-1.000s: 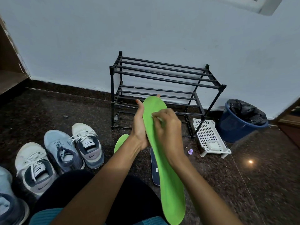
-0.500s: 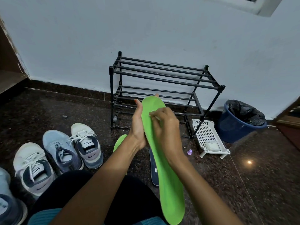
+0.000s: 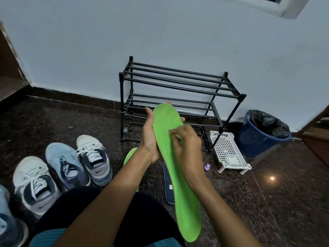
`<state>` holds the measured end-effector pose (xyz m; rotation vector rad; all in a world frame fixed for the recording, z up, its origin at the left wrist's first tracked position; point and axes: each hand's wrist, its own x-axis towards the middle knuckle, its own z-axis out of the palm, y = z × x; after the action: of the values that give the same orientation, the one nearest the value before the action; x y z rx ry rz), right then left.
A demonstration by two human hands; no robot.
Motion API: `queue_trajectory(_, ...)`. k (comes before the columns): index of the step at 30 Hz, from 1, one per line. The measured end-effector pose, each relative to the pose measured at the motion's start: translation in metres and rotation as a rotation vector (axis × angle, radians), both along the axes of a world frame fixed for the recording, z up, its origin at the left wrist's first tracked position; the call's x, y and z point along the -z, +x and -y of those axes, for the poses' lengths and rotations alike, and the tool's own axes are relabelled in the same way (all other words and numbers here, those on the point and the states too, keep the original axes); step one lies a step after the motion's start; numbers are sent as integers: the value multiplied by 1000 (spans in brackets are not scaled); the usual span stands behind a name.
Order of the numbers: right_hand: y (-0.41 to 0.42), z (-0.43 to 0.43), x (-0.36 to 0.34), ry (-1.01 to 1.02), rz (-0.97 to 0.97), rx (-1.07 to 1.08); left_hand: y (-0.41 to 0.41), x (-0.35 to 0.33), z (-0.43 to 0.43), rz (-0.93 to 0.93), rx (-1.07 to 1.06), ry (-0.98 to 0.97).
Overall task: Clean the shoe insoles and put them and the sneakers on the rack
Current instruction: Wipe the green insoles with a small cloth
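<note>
The left grip (image 3: 149, 138) and right grip (image 3: 188, 147) are bare, like both forearms; black trousers (image 3: 80, 207) and a teal ribbed hem (image 3: 48, 237) show.

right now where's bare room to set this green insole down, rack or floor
Both tiers of the black rack are bare. Floor is free between the sneakers and the rack's left leg, and right of the white basket. Crowded: straight ahead lie the second green insole, dark insole and purple cap.
</note>
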<state>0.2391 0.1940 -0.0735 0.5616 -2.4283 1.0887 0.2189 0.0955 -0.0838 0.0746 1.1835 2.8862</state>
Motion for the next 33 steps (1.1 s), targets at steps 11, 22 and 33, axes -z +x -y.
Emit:
queue_trajectory(11,1,-8,-7,31,-2,-7,-1,-1,0,0,11,31)
queue_trajectory(22,28,1,4,40,27,-162,0,-3,3,-2,-15,101)
queue_trajectory(33,18,-1,6,75,17,-20,-1,-1,2,16,-20,78)
